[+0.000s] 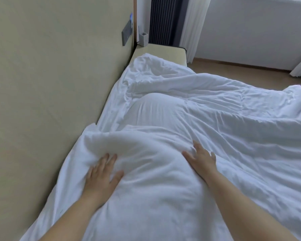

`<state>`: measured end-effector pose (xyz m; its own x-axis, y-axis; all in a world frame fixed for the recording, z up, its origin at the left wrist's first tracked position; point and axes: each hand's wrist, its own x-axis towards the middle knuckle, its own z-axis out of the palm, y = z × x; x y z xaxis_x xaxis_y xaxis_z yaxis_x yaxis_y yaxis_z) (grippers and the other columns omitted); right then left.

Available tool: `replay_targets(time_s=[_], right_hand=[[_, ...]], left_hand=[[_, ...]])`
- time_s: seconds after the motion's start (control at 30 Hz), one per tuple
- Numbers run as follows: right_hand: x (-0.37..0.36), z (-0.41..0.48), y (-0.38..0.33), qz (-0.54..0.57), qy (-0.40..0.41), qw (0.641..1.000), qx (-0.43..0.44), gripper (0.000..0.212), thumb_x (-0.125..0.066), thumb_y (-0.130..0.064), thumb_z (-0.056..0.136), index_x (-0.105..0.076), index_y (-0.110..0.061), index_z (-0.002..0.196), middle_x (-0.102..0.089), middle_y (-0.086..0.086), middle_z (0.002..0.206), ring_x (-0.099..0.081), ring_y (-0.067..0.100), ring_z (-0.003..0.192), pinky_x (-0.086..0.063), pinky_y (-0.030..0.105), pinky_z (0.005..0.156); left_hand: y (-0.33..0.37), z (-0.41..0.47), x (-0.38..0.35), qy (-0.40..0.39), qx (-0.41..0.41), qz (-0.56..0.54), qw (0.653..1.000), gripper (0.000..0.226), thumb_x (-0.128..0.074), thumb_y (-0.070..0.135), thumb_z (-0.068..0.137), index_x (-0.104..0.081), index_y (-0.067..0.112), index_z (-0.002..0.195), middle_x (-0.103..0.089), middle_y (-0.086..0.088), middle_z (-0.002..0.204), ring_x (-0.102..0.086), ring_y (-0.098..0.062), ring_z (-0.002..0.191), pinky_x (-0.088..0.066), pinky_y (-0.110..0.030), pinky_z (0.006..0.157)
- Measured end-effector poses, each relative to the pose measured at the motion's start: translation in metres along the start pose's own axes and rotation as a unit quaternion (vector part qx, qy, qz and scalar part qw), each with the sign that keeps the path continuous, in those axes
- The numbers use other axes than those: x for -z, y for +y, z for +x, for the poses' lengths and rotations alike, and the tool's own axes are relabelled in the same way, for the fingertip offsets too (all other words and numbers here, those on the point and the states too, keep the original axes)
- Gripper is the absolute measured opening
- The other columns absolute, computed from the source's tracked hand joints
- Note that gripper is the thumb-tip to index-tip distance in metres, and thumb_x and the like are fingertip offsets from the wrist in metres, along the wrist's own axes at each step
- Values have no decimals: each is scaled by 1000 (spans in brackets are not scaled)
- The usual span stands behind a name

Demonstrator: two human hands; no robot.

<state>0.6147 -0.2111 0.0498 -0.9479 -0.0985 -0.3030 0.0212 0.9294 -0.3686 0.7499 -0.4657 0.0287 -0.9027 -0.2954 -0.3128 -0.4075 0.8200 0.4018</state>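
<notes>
1 white duvet (163, 197) lies rumpled across the bed, against the beige headboard (50, 84). It is judged soft, light and bulky, best gathered at the raised fold. 2 hands are pressed flat on it, the left hand (101, 173) and the right hand (201, 159), with nothing grasped. 1 pillow (156, 110) is perhaps seen beyond.

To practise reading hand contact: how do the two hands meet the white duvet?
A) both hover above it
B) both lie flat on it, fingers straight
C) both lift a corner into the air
B: the left hand and right hand rest palm-down, fingers straight, on the duvet.
</notes>
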Motion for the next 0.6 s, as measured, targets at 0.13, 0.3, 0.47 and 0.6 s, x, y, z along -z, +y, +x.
replay_targets(time_s=[0.13, 0.3, 0.47, 0.6], right_hand=[[2, 1, 20, 42, -19, 999, -17, 54, -50, -37, 91, -34, -20, 140, -44, 0, 140, -38, 18, 132, -12, 38, 114], [11, -2, 49, 18, -39, 999, -9, 62, -56, -41, 88, -31, -22, 141, -41, -4, 144, -34, 14, 135, -17, 37, 114], [31, -23, 82, -58, -196, 977, -53, 36, -50, -30, 91, -39, -33, 126, -52, -6, 118, -44, 17, 119, -21, 32, 109], [27, -26, 85, -90, -13, 996, -16, 17, -37, -34, 92, -53, -29, 89, -59, -6, 90, -51, 23, 110, -21, 28, 86]], left_hand=[[-2, 11, -7, 11, 6, -26, 1000, 102, -2, 72, 57, 2, 25, 147, -1, 3, 157, -6, -13, 144, -6, -31, 115], [5, 34, 27, 153, -17, -83, 985, 79, -59, 50, 81, -29, 12, 143, -27, -6, 151, -25, -21, 139, -18, -32, 111], [33, 77, 50, -47, -38, 44, 997, 65, -61, 37, 83, -32, 27, 139, -38, 2, 145, -26, -17, 138, -2, -38, 115], [47, 74, 51, 9, -44, 157, 987, 31, -37, 48, 83, -55, 36, 104, -63, 8, 115, -50, -13, 118, -15, -32, 107]])
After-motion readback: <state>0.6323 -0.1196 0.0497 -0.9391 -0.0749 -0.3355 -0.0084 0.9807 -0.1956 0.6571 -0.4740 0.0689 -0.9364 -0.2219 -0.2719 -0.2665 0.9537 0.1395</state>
